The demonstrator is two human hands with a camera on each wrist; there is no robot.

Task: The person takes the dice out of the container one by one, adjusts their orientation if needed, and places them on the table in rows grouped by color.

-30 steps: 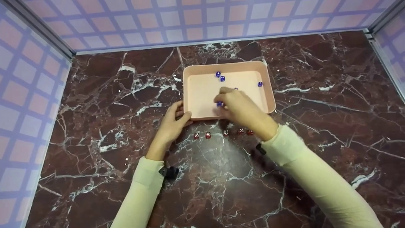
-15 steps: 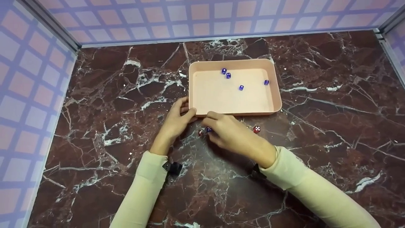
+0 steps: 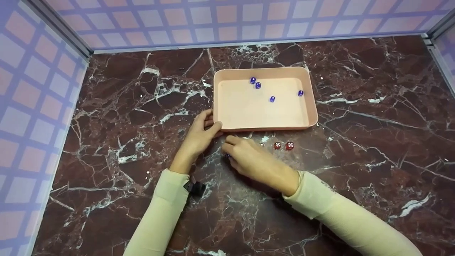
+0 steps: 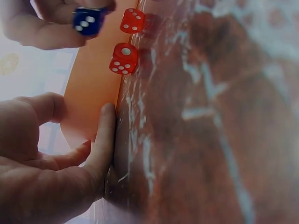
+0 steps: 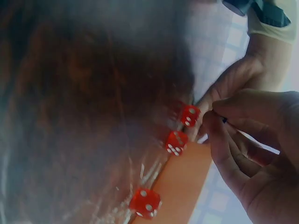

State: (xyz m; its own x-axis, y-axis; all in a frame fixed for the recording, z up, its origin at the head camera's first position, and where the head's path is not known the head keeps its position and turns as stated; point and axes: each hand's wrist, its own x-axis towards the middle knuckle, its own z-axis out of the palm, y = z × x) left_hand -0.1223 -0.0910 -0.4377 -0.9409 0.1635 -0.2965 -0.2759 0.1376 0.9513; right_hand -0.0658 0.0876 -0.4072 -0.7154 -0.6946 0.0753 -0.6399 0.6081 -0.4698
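Note:
My left hand grips the near left corner of a shallow peach tray, thumb at the front and other fingers around the side. Just in front of the tray, my right hand pinches a dark blue die between thumb and fingertips. In the left wrist view this die is held up off the table, near a red die and another red die. Blue dice lie inside the tray, among them a blue die near its middle and a blue die by the right wall.
Several red dice form a row before the tray; a red die and a red die show right of my right hand, which hides others. Checkered panels border the dark marble table at the back and sides.
My right hand has come out of the tray with the blue die, moving toward me and left over the red row. My left hand keeps its place at the tray corner.

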